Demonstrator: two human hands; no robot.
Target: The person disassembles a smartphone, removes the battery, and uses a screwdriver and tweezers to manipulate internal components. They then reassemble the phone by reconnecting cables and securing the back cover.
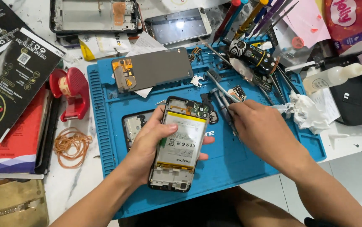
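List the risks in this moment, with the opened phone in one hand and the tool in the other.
1. The left hand grips the opened phone above the blue mat by its edges only; it may slip and drop.
2. The right hand holds a slim tool near the exposed circuit board and battery; a slip might scratch or puncture them.

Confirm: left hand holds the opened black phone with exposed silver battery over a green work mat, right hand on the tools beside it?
Wrong on the mat: the head view shows a blue work mat, not green. The left hand does hold the opened black phone; the right hand is on the tools.
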